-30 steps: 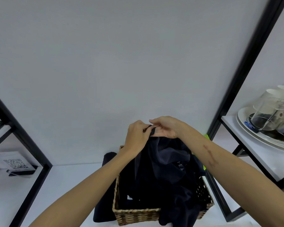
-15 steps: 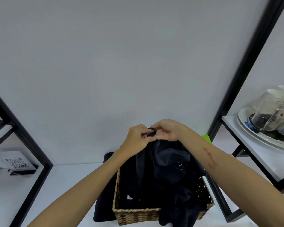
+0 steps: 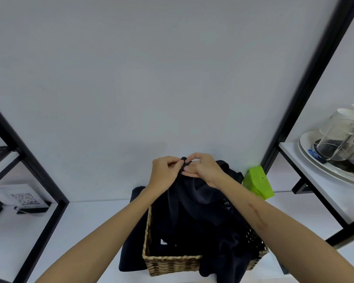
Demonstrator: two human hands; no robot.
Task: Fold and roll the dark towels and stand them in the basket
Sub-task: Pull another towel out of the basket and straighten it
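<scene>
Basically, the dark towel (image 3: 194, 201) hangs over the wicker basket (image 3: 172, 262), its top edge pinched by left hand (image 3: 165, 172) and right hand (image 3: 204, 168) side by side. Risks: lifting snags the other towels heaped in the basket, dragging them over the rim; the narrow pinch may slip.

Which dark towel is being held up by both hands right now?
The towel rising out of the basket, pinched at its top; another lies outside, left of it.

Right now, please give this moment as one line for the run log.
stage: lifting towel | left hand: pinches dark towel corner | right hand: pinches same corner | towel: hangs into basket, unfolded
</scene>
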